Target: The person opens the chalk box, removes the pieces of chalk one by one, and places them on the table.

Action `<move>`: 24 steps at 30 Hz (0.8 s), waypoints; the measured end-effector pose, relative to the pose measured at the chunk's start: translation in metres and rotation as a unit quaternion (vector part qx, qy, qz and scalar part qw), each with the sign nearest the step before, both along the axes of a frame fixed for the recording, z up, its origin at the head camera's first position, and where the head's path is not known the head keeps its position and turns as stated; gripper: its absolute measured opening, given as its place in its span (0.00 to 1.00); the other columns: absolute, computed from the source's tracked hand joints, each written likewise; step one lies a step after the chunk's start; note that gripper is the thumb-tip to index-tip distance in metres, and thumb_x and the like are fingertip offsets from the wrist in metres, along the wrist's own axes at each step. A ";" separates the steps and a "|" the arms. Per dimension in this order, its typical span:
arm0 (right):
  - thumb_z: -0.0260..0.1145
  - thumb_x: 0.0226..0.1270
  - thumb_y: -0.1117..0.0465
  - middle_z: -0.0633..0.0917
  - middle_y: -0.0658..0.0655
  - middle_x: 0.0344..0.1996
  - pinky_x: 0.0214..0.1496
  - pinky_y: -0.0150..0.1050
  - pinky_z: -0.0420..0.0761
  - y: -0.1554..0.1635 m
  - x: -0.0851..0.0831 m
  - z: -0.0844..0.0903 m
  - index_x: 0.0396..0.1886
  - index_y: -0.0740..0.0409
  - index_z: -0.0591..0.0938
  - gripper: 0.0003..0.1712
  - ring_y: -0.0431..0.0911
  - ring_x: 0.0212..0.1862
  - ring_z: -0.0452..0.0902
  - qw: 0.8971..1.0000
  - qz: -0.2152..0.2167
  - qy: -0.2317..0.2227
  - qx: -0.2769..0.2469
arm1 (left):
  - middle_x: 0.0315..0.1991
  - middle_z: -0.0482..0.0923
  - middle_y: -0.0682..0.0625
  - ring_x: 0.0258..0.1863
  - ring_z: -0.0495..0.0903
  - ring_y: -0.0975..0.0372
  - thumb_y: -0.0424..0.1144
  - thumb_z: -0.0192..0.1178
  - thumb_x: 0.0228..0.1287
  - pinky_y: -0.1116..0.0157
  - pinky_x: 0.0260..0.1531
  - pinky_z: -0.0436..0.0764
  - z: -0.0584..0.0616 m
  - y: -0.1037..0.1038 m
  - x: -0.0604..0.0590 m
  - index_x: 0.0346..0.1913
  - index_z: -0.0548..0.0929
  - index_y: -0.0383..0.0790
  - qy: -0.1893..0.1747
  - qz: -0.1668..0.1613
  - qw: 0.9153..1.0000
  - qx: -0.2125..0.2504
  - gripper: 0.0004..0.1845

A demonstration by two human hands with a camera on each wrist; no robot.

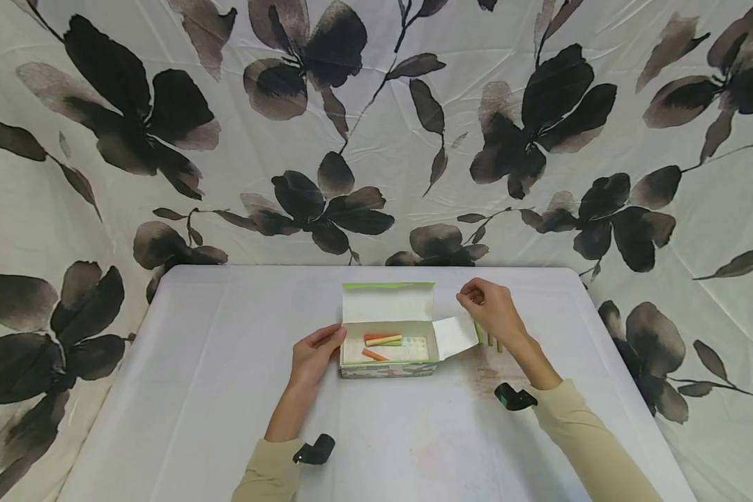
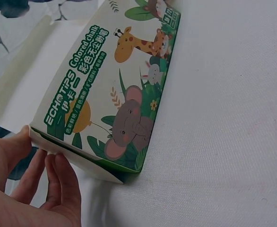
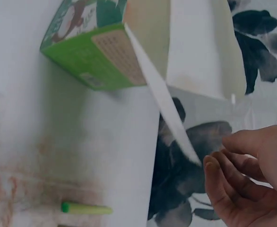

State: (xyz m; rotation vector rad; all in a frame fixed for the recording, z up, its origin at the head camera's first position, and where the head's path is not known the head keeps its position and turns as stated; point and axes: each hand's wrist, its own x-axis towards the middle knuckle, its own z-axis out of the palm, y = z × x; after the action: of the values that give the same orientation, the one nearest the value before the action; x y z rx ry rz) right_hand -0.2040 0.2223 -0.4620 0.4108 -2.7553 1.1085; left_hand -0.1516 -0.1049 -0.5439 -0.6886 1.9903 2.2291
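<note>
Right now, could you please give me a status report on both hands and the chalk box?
Left hand steadies open green-and-white cardboard chalk box. Right hand empty, curled above loose green chalk sticks. Nothing obstructing.

An open chalk box (image 1: 387,341) is sitting on the white worktop (image 1: 194,390), with orange and yellow chalk sticks (image 1: 381,340) lying inside. The left hand (image 1: 314,354) is touching the box's left end. The right hand (image 1: 492,310) is hovering, fingers loosely curled, over green chalk sticks (image 1: 493,341) lying beside the right flap.

Head looks down; both wrists closely share the box (image 1: 388,341).
</note>
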 end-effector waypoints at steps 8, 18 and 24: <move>0.70 0.70 0.67 0.88 0.60 0.34 0.40 0.46 0.85 -0.029 0.003 0.000 0.41 0.67 0.86 0.06 0.52 0.35 0.85 0.999 0.043 0.004 -0.001 | 0.45 0.88 0.46 0.39 0.83 0.68 0.38 0.73 0.65 0.75 0.39 0.82 0.001 0.000 0.000 0.56 0.85 0.30 0.003 0.001 1.000 -0.008 0.20; 0.72 0.68 0.67 0.88 0.56 0.33 0.40 0.39 0.86 -0.061 0.009 -0.017 0.42 0.65 0.86 0.06 0.46 0.35 0.85 0.991 0.136 0.002 -0.004 | 0.45 0.88 0.46 0.40 0.83 0.68 0.38 0.73 0.65 0.75 0.38 0.82 0.001 -0.001 0.001 0.56 0.85 0.30 0.003 0.002 1.000 -0.005 0.20; 0.73 0.67 0.68 0.88 0.55 0.33 0.38 0.35 0.84 -0.076 0.012 -0.031 0.42 0.65 0.87 0.06 0.44 0.35 0.84 0.984 0.178 -0.011 -0.006 | 0.43 0.88 0.49 0.40 0.83 0.68 0.38 0.73 0.65 0.75 0.39 0.82 -0.001 -0.001 0.000 0.56 0.85 0.31 -0.001 0.000 1.000 -0.002 0.20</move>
State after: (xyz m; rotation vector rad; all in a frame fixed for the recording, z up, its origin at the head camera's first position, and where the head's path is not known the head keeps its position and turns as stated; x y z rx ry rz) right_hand -0.1918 0.1461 -0.4927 0.9219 -2.7612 1.2059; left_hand -0.1516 -0.1062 -0.5447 -0.6897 1.9934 2.2246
